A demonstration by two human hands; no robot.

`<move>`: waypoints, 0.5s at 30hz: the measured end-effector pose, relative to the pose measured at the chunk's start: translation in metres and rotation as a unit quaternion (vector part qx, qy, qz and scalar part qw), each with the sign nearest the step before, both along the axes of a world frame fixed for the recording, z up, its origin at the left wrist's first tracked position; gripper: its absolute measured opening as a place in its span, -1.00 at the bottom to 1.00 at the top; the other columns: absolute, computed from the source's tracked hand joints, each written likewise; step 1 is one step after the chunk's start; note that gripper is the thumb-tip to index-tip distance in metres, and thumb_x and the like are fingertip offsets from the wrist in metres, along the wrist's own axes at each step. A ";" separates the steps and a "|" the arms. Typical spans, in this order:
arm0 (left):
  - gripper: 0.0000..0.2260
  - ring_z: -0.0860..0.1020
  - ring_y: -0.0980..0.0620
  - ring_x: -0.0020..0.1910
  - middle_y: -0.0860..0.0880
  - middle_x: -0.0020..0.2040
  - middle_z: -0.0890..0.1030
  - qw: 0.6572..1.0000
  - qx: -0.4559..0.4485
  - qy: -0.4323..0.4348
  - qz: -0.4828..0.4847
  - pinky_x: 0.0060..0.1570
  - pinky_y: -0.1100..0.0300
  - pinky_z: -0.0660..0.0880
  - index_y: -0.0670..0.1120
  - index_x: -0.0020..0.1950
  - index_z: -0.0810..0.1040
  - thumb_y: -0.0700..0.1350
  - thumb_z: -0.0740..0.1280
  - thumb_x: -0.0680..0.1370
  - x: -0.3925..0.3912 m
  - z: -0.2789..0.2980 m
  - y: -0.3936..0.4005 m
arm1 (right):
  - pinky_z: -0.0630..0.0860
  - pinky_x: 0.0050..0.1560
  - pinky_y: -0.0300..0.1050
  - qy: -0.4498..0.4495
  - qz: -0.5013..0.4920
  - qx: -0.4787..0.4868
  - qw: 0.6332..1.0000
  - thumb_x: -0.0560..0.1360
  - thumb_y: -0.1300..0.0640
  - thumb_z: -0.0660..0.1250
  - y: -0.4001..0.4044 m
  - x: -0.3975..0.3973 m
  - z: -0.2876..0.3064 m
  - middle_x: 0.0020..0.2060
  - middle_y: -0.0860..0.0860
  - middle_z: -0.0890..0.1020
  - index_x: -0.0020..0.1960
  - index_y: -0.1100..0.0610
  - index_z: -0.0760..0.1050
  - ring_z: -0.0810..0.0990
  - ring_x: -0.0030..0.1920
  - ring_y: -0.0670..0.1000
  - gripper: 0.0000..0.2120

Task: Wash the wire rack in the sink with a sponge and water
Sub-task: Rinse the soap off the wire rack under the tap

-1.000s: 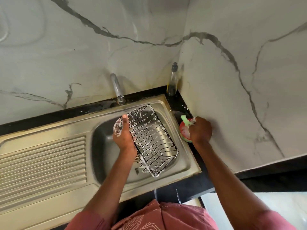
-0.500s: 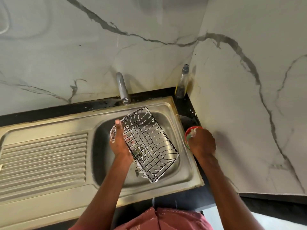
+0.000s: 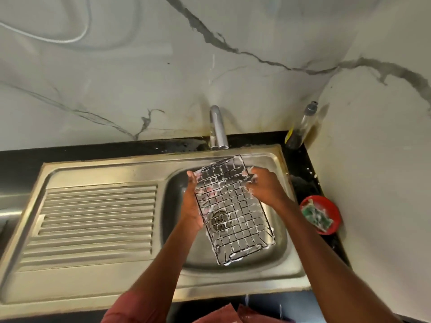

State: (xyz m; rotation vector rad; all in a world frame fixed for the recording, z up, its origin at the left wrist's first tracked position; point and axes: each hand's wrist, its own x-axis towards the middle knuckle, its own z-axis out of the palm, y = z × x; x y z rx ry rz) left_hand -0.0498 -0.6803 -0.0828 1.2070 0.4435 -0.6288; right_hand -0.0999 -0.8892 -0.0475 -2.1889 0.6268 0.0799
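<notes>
A ribbed draining board (image 3: 98, 215) takes up the left part of the steel sink (image 3: 233, 285), and over the basin on its right the left hand (image 3: 192, 206) grips the left long edge of the soapy wire rack (image 3: 233, 210), fingers curled under it. The rack is held tilted above the drain, its far end just below the tap (image 3: 218, 127), while the right hand (image 3: 265, 187) grips its far right edge, fingers wrapped round the wires. Further right, a green sponge (image 3: 316, 217) lies in a red bowl (image 3: 332, 206) on the black counter, with 1 clear bottle (image 3: 302, 127) in the far corner.
</notes>
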 end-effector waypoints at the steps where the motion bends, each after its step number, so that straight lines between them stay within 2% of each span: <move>1: -0.38 0.59 -0.23 0.31 -0.15 0.35 0.62 1.000 -0.001 -0.001 -0.017 0.29 -0.32 0.50 0.25 0.33 0.61 0.55 0.34 0.39 0.003 -0.003 0.001 | 0.69 -0.10 0.05 0.006 -0.012 -0.002 1.000 0.44 0.20 0.49 0.000 0.000 0.001 -0.10 0.00 0.71 0.21 0.03 0.63 0.70 -0.22 -0.01 -0.65; 4: -0.44 0.61 -0.17 0.27 -0.14 0.33 0.62 0.998 -0.008 0.011 -0.056 0.15 -0.12 0.61 0.12 0.43 0.54 0.42 0.24 0.57 0.016 -0.005 0.004 | 0.68 -0.17 0.01 0.009 -0.012 -0.033 0.999 0.39 0.23 0.42 -0.002 -0.002 -0.006 -0.11 -0.10 0.72 0.12 -0.08 0.65 0.69 -0.25 -0.09 -0.64; 6: -0.50 0.67 -0.14 0.19 -0.15 0.26 0.67 0.996 0.002 -0.009 -0.093 0.10 -0.06 0.63 0.07 0.39 0.57 0.36 0.20 0.63 0.033 -0.010 0.007 | 0.68 -0.20 -0.04 0.011 -0.026 -0.056 0.998 0.40 0.25 0.45 -0.002 -0.004 -0.008 -0.13 -0.12 0.71 0.03 -0.13 0.66 0.69 -0.26 -0.12 -0.67; 8: -0.45 0.61 -0.16 0.31 -0.16 0.34 0.63 0.989 0.026 -0.059 -0.135 0.27 -0.09 0.55 0.09 0.36 0.62 0.42 0.22 0.58 0.051 -0.018 0.007 | 0.68 -0.16 -0.02 0.014 -0.049 -0.075 0.996 0.41 0.26 0.50 0.001 -0.007 -0.010 -0.04 -0.06 0.72 0.06 -0.08 0.69 0.69 -0.20 -0.09 -0.69; 9: -0.44 0.57 -0.13 0.34 -0.12 0.36 0.61 0.982 0.047 -0.095 -0.155 0.25 0.00 0.53 0.06 0.36 0.61 0.41 0.23 0.58 0.061 -0.018 0.002 | 0.67 -0.10 0.00 0.021 -0.055 -0.089 0.994 0.41 0.25 0.51 0.002 -0.007 -0.012 0.01 -0.04 0.72 0.09 -0.04 0.70 0.69 -0.15 -0.06 -0.69; 10: -0.46 0.57 -0.08 0.31 -0.09 0.32 0.63 0.975 0.076 -0.135 -0.159 0.13 0.16 0.54 0.00 0.35 0.61 0.36 0.25 0.59 0.071 -0.017 -0.004 | 0.65 -0.05 -0.02 0.029 -0.052 -0.112 0.992 0.40 0.23 0.52 0.003 -0.007 -0.013 0.04 -0.02 0.72 0.11 -0.02 0.70 0.69 -0.11 -0.03 -0.68; 12: -0.56 0.62 0.05 0.07 0.00 0.09 0.67 0.960 0.140 -0.187 -0.155 -0.17 0.41 0.49 -0.11 0.22 0.62 0.23 0.35 0.59 0.090 -0.005 -0.024 | 0.60 0.00 -0.09 0.046 -0.037 -0.151 0.987 0.38 0.21 0.51 0.004 -0.006 -0.014 0.06 -0.01 0.71 0.11 -0.03 0.70 0.68 -0.06 0.02 -0.67; 13: -0.59 0.60 0.12 -0.07 0.04 -0.02 0.67 0.951 0.175 -0.199 -0.158 -0.27 0.46 0.45 -0.12 0.13 0.63 0.22 0.38 0.58 0.100 0.001 -0.034 | 0.58 0.01 -0.10 0.057 -0.027 -0.166 0.984 0.38 0.20 0.50 0.005 -0.005 -0.013 0.09 0.00 0.71 0.13 -0.03 0.70 0.68 -0.02 0.03 -0.66; 15: -0.57 0.53 0.17 -0.28 0.06 -0.20 0.63 0.923 0.266 -0.220 -0.171 -0.38 0.38 0.40 -0.10 -0.04 0.62 0.29 0.38 0.56 0.117 0.003 -0.052 | 0.56 0.07 -0.09 0.076 -0.016 -0.180 0.981 0.38 0.20 0.51 0.008 -0.002 -0.012 0.15 0.04 0.69 0.17 -0.03 0.68 0.68 0.05 0.08 -0.63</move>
